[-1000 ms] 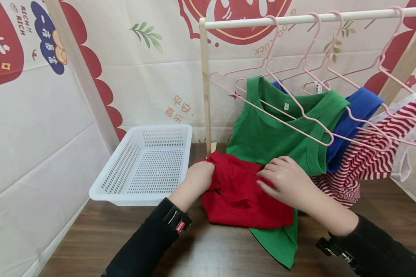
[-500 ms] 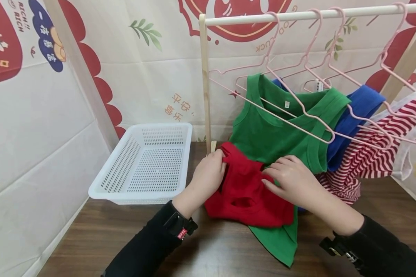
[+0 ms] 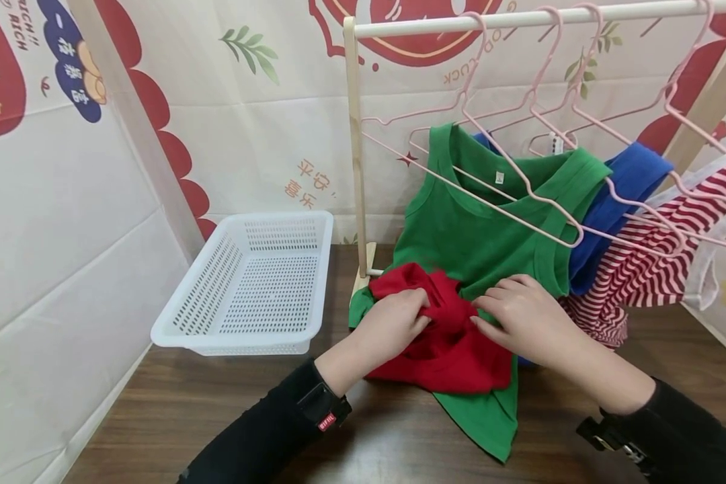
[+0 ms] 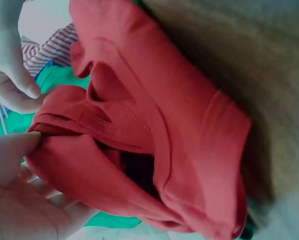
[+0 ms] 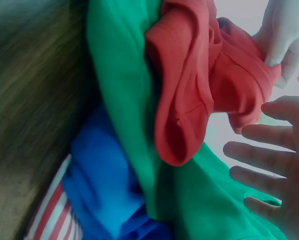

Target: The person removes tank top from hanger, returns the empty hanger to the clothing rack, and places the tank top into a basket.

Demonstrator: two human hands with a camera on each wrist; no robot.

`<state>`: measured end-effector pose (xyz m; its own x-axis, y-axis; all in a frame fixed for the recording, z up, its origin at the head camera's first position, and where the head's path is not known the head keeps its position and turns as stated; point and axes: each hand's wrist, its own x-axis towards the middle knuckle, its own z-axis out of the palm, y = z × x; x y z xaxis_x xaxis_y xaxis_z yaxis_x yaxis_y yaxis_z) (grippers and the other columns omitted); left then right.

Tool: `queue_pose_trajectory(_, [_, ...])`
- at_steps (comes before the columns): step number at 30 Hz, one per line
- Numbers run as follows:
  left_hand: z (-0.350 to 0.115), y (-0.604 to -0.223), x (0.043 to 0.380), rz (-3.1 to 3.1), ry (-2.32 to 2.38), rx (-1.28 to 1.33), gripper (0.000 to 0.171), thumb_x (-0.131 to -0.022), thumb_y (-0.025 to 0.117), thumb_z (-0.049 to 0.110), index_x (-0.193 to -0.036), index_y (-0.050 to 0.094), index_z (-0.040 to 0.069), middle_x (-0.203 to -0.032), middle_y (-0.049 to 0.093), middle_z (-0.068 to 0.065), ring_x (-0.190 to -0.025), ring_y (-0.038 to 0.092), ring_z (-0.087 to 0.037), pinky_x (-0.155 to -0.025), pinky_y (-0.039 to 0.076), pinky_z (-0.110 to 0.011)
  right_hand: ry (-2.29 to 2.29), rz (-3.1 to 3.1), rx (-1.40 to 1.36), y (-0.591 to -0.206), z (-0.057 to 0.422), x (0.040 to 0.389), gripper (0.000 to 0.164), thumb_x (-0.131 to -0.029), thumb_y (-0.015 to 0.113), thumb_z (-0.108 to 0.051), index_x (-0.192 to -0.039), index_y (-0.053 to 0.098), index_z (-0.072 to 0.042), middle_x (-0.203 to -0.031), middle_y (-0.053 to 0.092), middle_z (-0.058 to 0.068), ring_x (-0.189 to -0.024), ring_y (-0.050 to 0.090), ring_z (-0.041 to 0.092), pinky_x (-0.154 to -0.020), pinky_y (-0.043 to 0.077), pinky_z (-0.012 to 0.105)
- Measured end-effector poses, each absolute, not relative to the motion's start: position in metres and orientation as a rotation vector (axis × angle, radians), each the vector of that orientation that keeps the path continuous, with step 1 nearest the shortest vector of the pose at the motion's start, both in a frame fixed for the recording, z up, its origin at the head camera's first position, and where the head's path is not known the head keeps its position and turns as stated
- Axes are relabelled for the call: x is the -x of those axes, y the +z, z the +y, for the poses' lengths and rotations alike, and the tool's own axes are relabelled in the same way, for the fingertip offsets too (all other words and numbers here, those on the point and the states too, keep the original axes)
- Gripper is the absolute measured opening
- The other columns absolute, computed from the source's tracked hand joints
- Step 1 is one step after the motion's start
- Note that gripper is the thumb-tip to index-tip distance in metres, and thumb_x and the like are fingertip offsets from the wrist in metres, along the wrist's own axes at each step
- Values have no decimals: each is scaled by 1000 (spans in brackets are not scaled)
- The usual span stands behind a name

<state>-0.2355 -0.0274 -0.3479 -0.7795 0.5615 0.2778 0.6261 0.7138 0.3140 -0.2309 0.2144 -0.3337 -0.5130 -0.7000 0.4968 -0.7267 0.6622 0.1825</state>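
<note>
A crumpled red tank top lies over the lower part of a green tank top. My left hand pinches a fold of the red one, thumb above and fingers beneath, as the left wrist view shows. Openings in the red cloth gape beside that hand. On the other side, my right hand is right by the red fabric. Its fingers are straight and spread in the right wrist view, with nothing gripped. The green top hangs at the rack, behind the nearest pink hanger.
A white perforated basket stands left of the rack's wooden post. Pink hangers hang along the white rail. Blue cloth and a red-and-white striped garment hang to the right. Brown wood tabletop lies in front.
My left hand has moved right, drawing the red tank top's left edge inward and bunching it. A green corner now shows by the post. My right hand has shifted slightly right.
</note>
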Motion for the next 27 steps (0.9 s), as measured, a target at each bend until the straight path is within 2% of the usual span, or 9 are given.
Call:
queue_pose_trajectory(4, [-24, -355, 236, -2789, -561, 1012, 16, -94, 65, 24, -105, 59, 13, -92, 60, 5, -83, 55, -5, -74, 45, -17, 67, -2345, -1109, -337, 219, 228, 14, -76, 77, -22, -83, 73, -10, -76, 67, 1, -75, 62, 22, -81, 45, 47])
queue_pose_trajectory(11, [-20, -367, 232, -2889, -242, 1097, 63, -84, 65, 59, -128, 57, 15, -117, 62, 1, -105, 58, -12, -88, 48, -24, 87, -2313, -1152, -344, 222, 220, 13, -74, 78, -21, -81, 72, -12, -74, 66, -1, -75, 62, 21, -80, 44, 46])
queue_pose_trajectory(16, [-16, -374, 227, -2906, 89, 1129, 82, -71, 70, 70, -131, 53, 17, -119, 59, 0, -106, 57, -16, -81, 51, -28, 99, -2310, -1159, -349, 222, 219, 13, -75, 77, -22, -81, 72, -12, -74, 66, -1, -76, 61, 21, -81, 44, 46])
queue_pose_trajectory(18, [-14, -376, 226, -2881, 218, 1144, 81, -67, 75, 68, -127, 53, 18, -115, 58, 0, -102, 57, -17, -76, 52, -29, 98, -2313, -1158, -352, 221, 219, 13, -75, 77, -22, -82, 72, -12, -74, 66, -1, -75, 61, 21, -82, 44, 46])
queue_pose_trajectory(19, [-13, -376, 226, -2866, 274, 1142, 79, -67, 76, 66, -125, 53, 19, -113, 58, 0, -100, 57, -17, -73, 52, -29, 99, -2311, -1158, -353, 221, 219, 14, -82, 73, -26, -81, 72, -12, -74, 66, -1, -75, 60, 21, -82, 44, 46])
queue_pose_trajectory(21, [-12, -376, 226, -2822, 350, 1137, 72, -68, 79, 61, -120, 55, 19, -109, 58, 0, -96, 58, -17, -70, 53, -29, 104, -2310, -1160, -353, 221, 219, 17, -85, 70, -28, -82, 72, -12, -74, 66, -1, -75, 60, 20, -82, 44, 46])
queue_pose_trajectory(25, [-11, -377, 231, -2732, 373, 1100, 45, -80, 76, 44, -112, 60, 18, -100, 61, -1, -87, 60, -16, -63, 53, -28, 111, -2299, -1162, -353, 221, 219, 20, -87, 67, -30, -81, 72, -12, -74, 65, -1, -75, 60, 21, -81, 44, 46])
queue_pose_trajectory(27, [-13, -377, 233, -2691, 350, 1089, 30, -87, 71, 36, -108, 62, 18, -95, 62, -1, -80, 60, -16, -59, 51, -27, 110, -2295, -1157, -351, 220, 219, 13, -79, 73, -25, -81, 71, -12, -74, 65, -1, -74, 60, 21, -81, 44, 46])
